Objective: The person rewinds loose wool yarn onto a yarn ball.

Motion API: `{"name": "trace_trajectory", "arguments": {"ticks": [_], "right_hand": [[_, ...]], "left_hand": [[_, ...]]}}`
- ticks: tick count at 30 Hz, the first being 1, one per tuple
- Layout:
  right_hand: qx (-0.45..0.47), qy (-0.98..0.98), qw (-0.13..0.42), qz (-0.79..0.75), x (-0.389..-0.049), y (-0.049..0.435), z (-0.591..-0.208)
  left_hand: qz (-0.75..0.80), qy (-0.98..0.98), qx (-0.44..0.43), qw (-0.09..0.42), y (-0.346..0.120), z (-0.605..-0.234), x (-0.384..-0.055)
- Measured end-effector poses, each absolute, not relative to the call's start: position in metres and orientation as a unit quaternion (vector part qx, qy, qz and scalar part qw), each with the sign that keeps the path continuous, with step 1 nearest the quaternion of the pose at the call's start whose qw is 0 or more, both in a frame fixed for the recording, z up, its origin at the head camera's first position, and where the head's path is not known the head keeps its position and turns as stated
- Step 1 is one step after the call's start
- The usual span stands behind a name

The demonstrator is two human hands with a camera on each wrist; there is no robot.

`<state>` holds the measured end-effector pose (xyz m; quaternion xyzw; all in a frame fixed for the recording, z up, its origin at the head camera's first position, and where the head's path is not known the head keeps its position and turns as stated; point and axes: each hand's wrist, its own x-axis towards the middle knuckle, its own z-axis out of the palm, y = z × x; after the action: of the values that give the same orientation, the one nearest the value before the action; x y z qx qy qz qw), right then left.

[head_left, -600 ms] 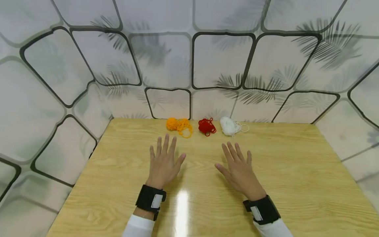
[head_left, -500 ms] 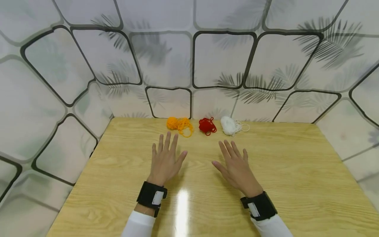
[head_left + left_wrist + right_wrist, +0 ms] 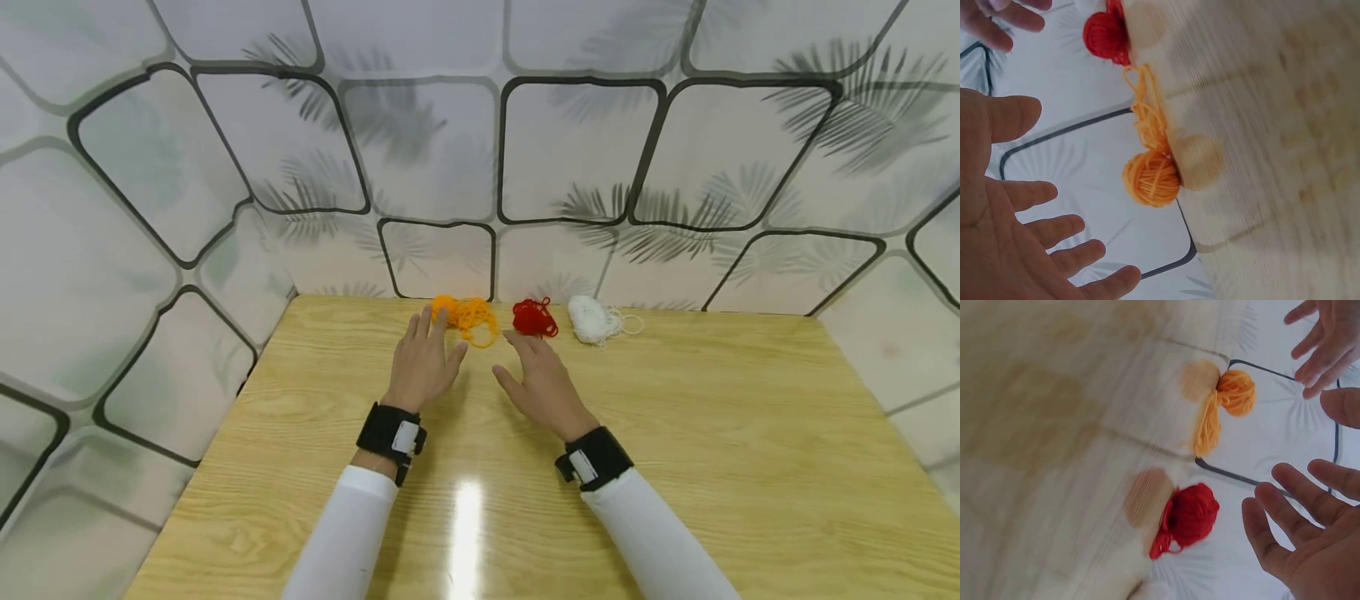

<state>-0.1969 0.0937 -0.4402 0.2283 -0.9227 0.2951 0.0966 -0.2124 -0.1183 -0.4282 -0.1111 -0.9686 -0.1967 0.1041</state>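
Along the far edge of a wood-grain worktop (image 3: 712,400) sit, left to right, a partly unwound orange yarn ball (image 3: 1152,179), a red yarn ball (image 3: 534,318) and a white yarn ball (image 3: 588,319). A person's left hand (image 3: 420,363), empty with fingers extended, is near the orange one; the right hand (image 3: 546,387), also empty and outstretched, is near the red one.

One orange yarn ball (image 3: 1152,179), one red yarn ball (image 3: 1192,515) and one white yarn ball (image 3: 589,320) make three in all; one left hand (image 3: 420,365) and one right hand (image 3: 546,383) make two; there are also two black wristbands (image 3: 378,428), two white sleeves (image 3: 660,533) and one wooden tabletop (image 3: 750,433)
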Motion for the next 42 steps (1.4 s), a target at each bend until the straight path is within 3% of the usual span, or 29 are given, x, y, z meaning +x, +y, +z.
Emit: {"name": "trace_trajectory", "arguments": {"ticks": [14, 22, 36, 42], "right_hand": [[0.193, -0.920, 0.023, 0.339, -0.259, 0.037, -0.443], [0.188, -0.925, 0.009, 0.329, -0.265, 0.020, -0.446], [0.174, -0.938, 0.019, 0.300, -0.265, 0.011, -0.449], [0.211, -0.937, 0.013, 0.279, -0.267, 0.013, -0.447]], "left_hand": [[-0.257, -0.965, -0.035, 0.036, -0.127, -0.432, -0.271], [-0.269, -0.962, -0.041, 0.013, -0.130, -0.441, -0.287], [-0.290, -0.952, -0.085, 0.039, -0.136, -0.449, -0.292], [-0.309, -0.942, -0.125, -0.023, -0.136, -0.442, -0.289]]}}
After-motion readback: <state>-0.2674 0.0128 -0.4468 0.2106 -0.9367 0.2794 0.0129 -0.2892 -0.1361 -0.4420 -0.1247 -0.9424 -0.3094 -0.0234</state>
